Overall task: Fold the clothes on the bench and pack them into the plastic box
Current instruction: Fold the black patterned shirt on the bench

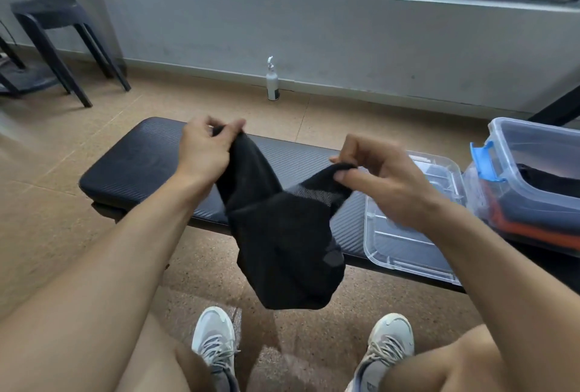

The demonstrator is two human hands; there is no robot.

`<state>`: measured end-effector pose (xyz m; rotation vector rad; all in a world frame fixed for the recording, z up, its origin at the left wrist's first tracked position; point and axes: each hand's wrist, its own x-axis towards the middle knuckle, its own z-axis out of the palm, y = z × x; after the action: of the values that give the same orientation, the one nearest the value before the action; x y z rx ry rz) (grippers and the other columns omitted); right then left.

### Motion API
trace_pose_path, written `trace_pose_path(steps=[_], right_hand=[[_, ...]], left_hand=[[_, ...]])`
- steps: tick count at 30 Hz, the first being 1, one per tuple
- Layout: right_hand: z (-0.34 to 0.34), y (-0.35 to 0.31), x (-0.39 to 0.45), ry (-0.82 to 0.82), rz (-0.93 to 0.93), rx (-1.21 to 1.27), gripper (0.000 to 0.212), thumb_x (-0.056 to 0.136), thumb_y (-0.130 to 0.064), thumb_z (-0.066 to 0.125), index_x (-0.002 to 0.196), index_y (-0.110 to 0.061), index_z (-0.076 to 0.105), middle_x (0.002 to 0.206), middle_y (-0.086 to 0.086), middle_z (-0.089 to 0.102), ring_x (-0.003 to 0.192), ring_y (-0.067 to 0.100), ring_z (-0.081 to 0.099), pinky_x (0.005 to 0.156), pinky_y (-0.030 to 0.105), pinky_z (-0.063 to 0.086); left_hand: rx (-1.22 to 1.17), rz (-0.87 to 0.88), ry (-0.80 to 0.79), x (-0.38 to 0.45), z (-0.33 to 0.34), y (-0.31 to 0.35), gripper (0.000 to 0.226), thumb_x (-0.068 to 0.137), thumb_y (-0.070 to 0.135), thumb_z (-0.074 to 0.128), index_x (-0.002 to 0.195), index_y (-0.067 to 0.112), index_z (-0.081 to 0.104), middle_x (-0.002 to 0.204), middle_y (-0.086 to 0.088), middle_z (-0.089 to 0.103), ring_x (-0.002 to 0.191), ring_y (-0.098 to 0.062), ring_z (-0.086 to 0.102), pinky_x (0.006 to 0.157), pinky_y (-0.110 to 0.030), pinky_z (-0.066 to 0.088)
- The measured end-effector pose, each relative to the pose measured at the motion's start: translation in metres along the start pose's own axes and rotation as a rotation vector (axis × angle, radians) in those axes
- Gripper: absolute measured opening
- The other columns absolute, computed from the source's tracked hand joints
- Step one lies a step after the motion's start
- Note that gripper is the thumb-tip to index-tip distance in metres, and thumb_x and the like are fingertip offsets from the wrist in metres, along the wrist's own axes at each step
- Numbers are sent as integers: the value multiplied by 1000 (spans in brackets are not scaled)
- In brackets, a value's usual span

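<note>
A black garment (pixel 282 234) hangs in the air in front of the black padded bench (pixel 131 165). My left hand (pixel 207 149) pinches one upper corner of it, and my right hand (pixel 376 178) pinches the other corner, lower and to the right. The cloth sags between them and droops past the bench's near edge. At the right end of the bench stands the clear plastic box (pixel 539 153) with a blue latch; folded dark and orange clothes lie inside it. Its clear lid (pixel 408 234) lies flat on the bench beside it, partly behind my right hand.
A white spray bottle (pixel 272 80) stands on the floor by the wall beyond the bench. A black stool (pixel 56 33) is at the far left. My two shoes (pixel 216 338) rest on the tan floor below the garment.
</note>
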<state>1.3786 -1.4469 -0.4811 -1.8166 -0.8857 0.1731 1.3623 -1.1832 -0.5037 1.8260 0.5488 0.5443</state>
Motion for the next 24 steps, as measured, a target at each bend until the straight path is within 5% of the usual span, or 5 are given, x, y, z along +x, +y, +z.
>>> trace_pose_path(steps=[3, 8, 12, 20, 24], right_hand=[[-14, 1, 3, 170, 88, 130, 41, 92, -5, 64, 66, -27, 40, 55, -15, 43, 52, 6, 38, 51, 19, 33], [-35, 12, 1, 373, 274, 354, 36, 98, -16, 64, 68, -20, 42, 54, -11, 49, 50, 5, 48, 49, 19, 40], [-26, 13, 3, 413, 463, 530, 37, 98, -22, 64, 66, -20, 44, 59, -2, 52, 51, 11, 54, 48, 23, 46], [1, -3, 9, 198, 432, 557, 28, 99, -26, 59, 75, -20, 47, 61, -8, 59, 50, 4, 56, 44, 16, 43], [2, 0, 8, 134, 395, 526, 23, 97, -26, 62, 77, -20, 52, 66, -9, 61, 54, 4, 57, 49, 18, 47]], left_hand=[[12, -71, 287, 21, -16, -11, 30, 94, 43, 69, 101, 14, 65, 98, 0, 66, 88, -14, 58, 67, -20, 42], [-117, -199, 437, 34, -33, -21, 28, 94, 43, 68, 101, 17, 60, 99, 4, 64, 92, -10, 59, 61, -11, 42], [-143, -183, 179, 19, -16, -9, 30, 88, 43, 77, 101, 19, 67, 98, 1, 72, 98, -18, 71, 75, -30, 59], [-245, -152, -737, -59, 27, 38, 27, 94, 17, 68, 120, 12, 72, 104, -12, 79, 90, -21, 75, 80, -30, 63], [-187, -127, -794, -57, 24, 37, 17, 91, 15, 70, 102, 2, 74, 97, -17, 78, 80, -22, 73, 73, -29, 62]])
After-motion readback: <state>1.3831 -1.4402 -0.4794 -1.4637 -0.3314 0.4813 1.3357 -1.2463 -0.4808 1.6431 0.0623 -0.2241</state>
